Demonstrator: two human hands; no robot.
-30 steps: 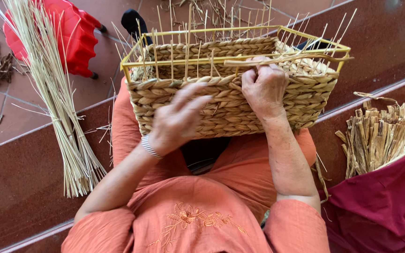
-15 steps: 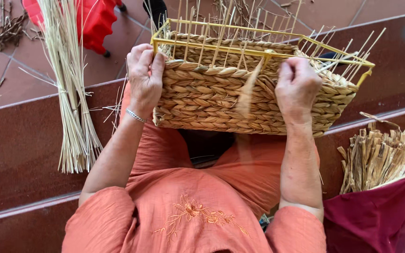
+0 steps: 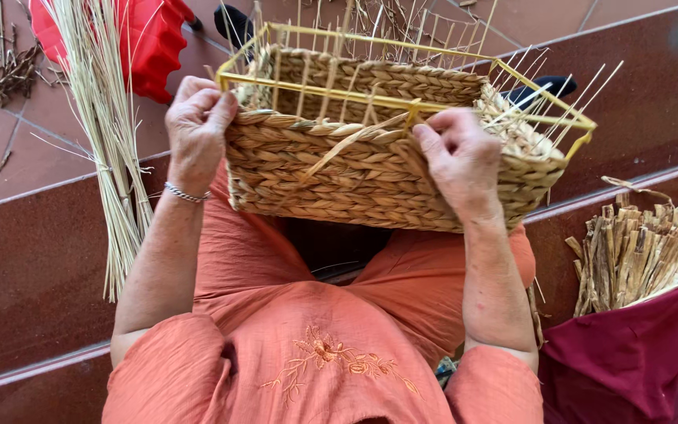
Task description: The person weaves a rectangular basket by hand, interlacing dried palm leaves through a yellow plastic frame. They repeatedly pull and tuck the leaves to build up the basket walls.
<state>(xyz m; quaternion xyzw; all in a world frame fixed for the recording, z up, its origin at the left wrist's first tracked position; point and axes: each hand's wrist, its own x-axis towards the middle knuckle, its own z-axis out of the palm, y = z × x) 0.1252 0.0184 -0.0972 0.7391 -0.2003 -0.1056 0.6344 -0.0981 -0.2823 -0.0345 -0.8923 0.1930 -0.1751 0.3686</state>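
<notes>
Held over the lap: woven basket (image 3: 370,157), long axis crosswise between both hands. Left hand (image 3: 196,126) clenched on its left corner; right hand (image 3: 461,161) nearer the loose strand (image 3: 347,145), fingers curled over the front rim.

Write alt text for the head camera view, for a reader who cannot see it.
A person in orange clothes holds a half-woven rectangular basket on their lap, left hand gripping its left corner, right hand on the front wall by a loose strand. Its yellow wire frame rises above the weave. A bundle of straw lies left; cut stalks on maroon cloth lie right.
</notes>
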